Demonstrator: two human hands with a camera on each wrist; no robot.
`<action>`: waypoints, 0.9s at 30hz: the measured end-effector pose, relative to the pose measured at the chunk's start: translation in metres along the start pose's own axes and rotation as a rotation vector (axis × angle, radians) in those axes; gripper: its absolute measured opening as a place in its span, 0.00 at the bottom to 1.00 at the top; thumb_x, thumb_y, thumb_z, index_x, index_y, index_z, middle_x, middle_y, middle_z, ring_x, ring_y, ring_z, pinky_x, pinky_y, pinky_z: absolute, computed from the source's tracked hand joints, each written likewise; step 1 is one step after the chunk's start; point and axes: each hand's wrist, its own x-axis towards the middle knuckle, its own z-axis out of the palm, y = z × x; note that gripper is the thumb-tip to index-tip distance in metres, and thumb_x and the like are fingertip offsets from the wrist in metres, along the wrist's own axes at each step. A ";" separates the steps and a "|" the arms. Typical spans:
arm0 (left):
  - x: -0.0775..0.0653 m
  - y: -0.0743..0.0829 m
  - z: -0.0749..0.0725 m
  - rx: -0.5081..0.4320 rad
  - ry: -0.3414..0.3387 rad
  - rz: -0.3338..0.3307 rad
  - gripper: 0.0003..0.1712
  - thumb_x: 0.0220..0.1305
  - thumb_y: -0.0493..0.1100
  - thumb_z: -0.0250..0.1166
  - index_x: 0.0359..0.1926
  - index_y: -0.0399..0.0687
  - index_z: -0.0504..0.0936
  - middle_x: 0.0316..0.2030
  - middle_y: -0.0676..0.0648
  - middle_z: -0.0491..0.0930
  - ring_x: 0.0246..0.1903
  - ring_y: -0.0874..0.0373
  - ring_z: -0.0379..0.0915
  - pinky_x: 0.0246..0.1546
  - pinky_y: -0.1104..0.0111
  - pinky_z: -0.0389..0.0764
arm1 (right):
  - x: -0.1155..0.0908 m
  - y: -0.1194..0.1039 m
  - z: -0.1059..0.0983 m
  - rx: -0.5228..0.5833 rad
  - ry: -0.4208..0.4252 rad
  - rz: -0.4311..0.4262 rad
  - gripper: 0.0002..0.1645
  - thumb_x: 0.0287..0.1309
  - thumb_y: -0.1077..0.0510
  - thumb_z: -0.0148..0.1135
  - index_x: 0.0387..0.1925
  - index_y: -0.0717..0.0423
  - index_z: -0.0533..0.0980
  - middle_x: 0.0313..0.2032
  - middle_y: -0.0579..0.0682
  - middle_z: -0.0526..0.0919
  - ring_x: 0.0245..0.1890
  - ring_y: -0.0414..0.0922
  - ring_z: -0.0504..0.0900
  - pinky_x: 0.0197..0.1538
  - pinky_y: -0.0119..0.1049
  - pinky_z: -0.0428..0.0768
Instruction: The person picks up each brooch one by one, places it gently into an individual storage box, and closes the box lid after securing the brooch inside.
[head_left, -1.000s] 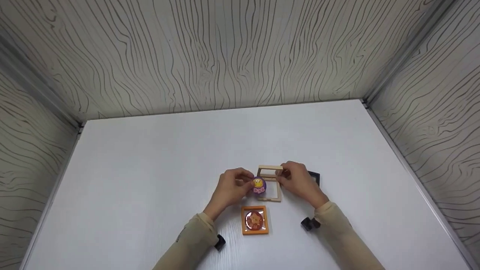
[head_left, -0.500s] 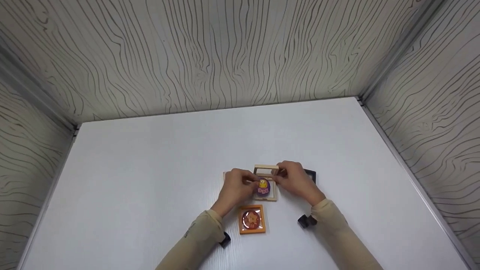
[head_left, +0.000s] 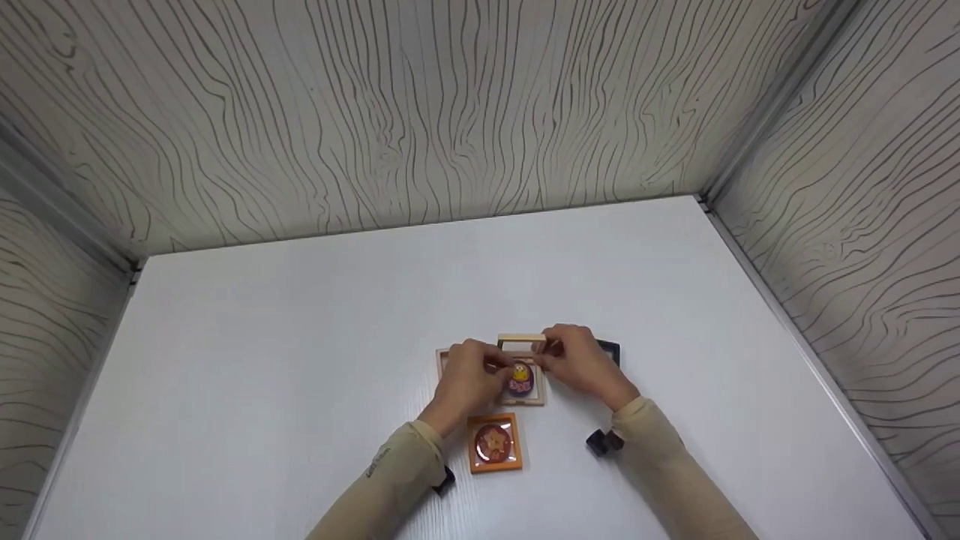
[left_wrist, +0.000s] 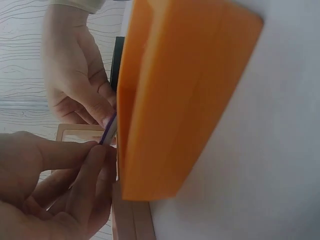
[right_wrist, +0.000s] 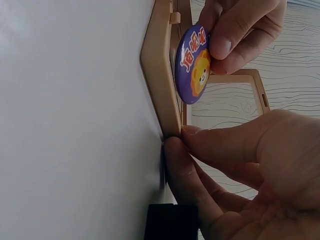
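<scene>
My left hand (head_left: pixel 469 377) pinches a round purple badge (head_left: pixel 520 379) with a yellow cartoon animal and pink lettering at its edge. The badge sits tilted over the base of a light wooden hinged frame (head_left: pixel 541 394), as the right wrist view shows. Its lid (right_wrist: pixel 257 90) stands raised at the back, with a clear window. My right hand (head_left: pixel 581 364) grips the frame at its back right corner, thumb and index finger close to the hinge. In the left wrist view only the thin edge of the badge (left_wrist: pixel 108 131) shows between the fingertips.
An orange frame (head_left: pixel 517 444) holding a red round badge (head_left: pixel 493 444) lies nearer the person. Another wooden frame (head_left: pixel 441 364) is partly hidden behind the left hand. A black frame (head_left: pixel 613 351) lies beyond the right hand. Patterned panels surround the white table (head_left: pixel 300 337).
My left hand has carried the badge rightward from the frame's left side to over its base. The right hand keeps its grip on the frame. The second wooden frame has come into sight.
</scene>
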 end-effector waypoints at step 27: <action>-0.003 0.005 0.003 0.190 0.036 0.028 0.07 0.61 0.39 0.72 0.40 0.50 0.90 0.36 0.54 0.83 0.37 0.61 0.74 0.37 0.69 0.79 | 0.001 0.001 -0.001 -0.003 -0.006 -0.006 0.04 0.58 0.62 0.70 0.30 0.50 0.82 0.32 0.44 0.84 0.35 0.40 0.82 0.45 0.42 0.82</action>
